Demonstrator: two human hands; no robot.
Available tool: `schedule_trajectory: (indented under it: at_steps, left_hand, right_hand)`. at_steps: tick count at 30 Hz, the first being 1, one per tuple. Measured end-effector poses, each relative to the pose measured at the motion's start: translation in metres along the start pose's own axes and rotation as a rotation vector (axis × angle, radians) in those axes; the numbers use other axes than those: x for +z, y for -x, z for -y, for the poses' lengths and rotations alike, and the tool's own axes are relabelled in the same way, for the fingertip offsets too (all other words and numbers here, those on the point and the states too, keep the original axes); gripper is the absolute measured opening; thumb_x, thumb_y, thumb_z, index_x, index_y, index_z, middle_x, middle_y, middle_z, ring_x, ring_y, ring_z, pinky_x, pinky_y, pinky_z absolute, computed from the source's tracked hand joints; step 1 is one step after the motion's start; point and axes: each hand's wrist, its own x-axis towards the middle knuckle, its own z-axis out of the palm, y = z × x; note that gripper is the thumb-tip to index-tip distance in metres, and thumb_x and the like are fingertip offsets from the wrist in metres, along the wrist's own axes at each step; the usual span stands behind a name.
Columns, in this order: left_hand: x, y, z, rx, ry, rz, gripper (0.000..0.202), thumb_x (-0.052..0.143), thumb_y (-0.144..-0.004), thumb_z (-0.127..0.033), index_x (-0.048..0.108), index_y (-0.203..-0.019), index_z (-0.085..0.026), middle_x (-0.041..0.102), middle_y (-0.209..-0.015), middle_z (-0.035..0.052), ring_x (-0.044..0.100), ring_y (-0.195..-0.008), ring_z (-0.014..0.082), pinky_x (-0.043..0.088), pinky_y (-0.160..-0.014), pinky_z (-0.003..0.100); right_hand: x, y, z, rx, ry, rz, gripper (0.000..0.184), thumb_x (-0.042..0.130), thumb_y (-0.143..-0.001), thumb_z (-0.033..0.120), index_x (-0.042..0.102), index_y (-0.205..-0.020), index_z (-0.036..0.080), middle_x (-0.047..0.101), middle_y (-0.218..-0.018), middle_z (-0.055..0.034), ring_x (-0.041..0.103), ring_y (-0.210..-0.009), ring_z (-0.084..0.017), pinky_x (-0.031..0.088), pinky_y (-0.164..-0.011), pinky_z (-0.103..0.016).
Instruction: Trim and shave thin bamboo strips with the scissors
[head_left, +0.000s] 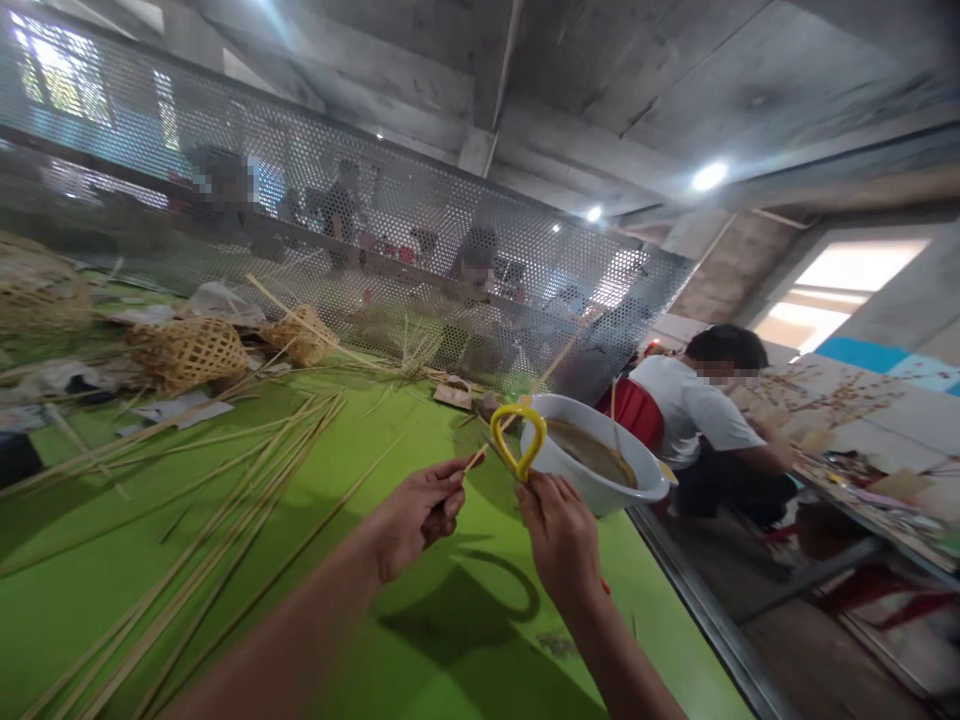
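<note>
My left hand (420,515) is closed in a pinch on a short, thin bamboo strip (474,460), whose tip sticks out past the fingers. Beside it, my right hand (562,530) grips yellow-handled scissors (519,440); a big handle loop rises above the fingers. The dark blades point toward the strip and are mostly hidden, so I cannot tell whether they touch it. Just behind my right hand stands a white basin (622,490) with brownish water and strips in it. Long bamboo strips (247,480) lie across the green table (352,600) to the left.
Woven bamboo baskets (191,352), scraps and plastic bags lie at the back left. A perforated metal screen (420,250) runs along the table's far side. On the right, past the table's metal edge (697,610), a person in a white shirt (690,410) bends over another table.
</note>
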Motion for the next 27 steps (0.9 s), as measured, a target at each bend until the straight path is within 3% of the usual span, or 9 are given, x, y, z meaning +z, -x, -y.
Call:
schedule_trajectory:
  at_steps: [5,11,16,19,23,27]
  left_hand:
    - [-0.001,0.000,-0.001,0.030,0.038,-0.006,0.026,0.067,-0.077,-0.019,0.063,-0.102,-0.014,0.043,-0.054,-0.0059,0.017,-0.039,0.0021,0.013,-0.041,0.017]
    - [0.000,0.000,0.000,0.010,-0.015,0.000,0.035,0.062,-0.083,-0.019,0.059,-0.117,-0.015,0.039,-0.054,-0.0078,0.017,-0.039,0.0018,0.014,-0.042,0.017]
    - [0.001,0.002,-0.002,0.012,-0.004,-0.024,0.030,0.062,-0.080,-0.018,0.060,-0.110,-0.013,0.043,-0.054,-0.0066,0.017,-0.039,0.0016,0.013,-0.042,0.018]
    - [0.005,0.003,-0.003,0.010,-0.084,-0.031,0.033,0.063,-0.081,-0.023,0.060,-0.112,-0.014,0.039,-0.053,-0.0080,0.014,-0.039,0.0021,0.010,-0.043,0.020]
    - [0.008,0.002,0.000,-0.004,-0.331,-0.054,0.037,0.065,-0.079,-0.033,0.059,-0.111,-0.015,0.043,-0.054,-0.0074,0.024,-0.042,0.0039,0.012,-0.043,0.021]
    - [0.006,0.001,0.004,-0.029,-0.515,-0.022,0.031,0.063,-0.080,-0.042,0.054,-0.093,-0.016,0.052,-0.057,-0.0050,0.037,-0.046,0.0054,0.021,-0.044,0.019]
  right_hand:
    - [0.004,0.004,0.004,-0.065,-0.027,0.059,0.019,0.043,-0.097,0.026,0.059,-0.099,0.017,0.064,-0.079,-0.0061,0.058,-0.074,-0.019,0.045,-0.069,-0.030]
    - [0.003,-0.001,-0.002,0.001,0.009,-0.014,0.019,0.042,-0.097,0.025,0.059,-0.099,0.016,0.065,-0.083,-0.0073,0.058,-0.079,-0.020,0.045,-0.072,-0.032]
    - [0.007,0.005,0.003,-0.013,-0.080,0.022,0.019,0.045,-0.095,0.026,0.061,-0.096,0.017,0.065,-0.079,-0.0064,0.058,-0.076,-0.020,0.043,-0.070,-0.030]
    - [0.002,0.001,-0.001,0.184,-0.289,0.062,0.020,0.050,-0.092,0.032,0.062,-0.088,0.018,0.064,-0.075,-0.0043,0.057,-0.074,-0.019,0.042,-0.068,-0.029]
    - [-0.006,-0.011,-0.010,0.548,-0.826,0.125,0.028,0.057,-0.086,0.044,0.065,-0.094,0.018,0.068,-0.084,-0.0035,0.059,-0.077,-0.018,0.044,-0.066,-0.027]
    - [-0.010,-0.018,-0.009,0.659,-1.100,0.188,0.035,0.065,-0.080,0.046,0.069,-0.101,0.018,0.068,-0.088,-0.0031,0.060,-0.079,-0.019,0.045,-0.070,-0.029]
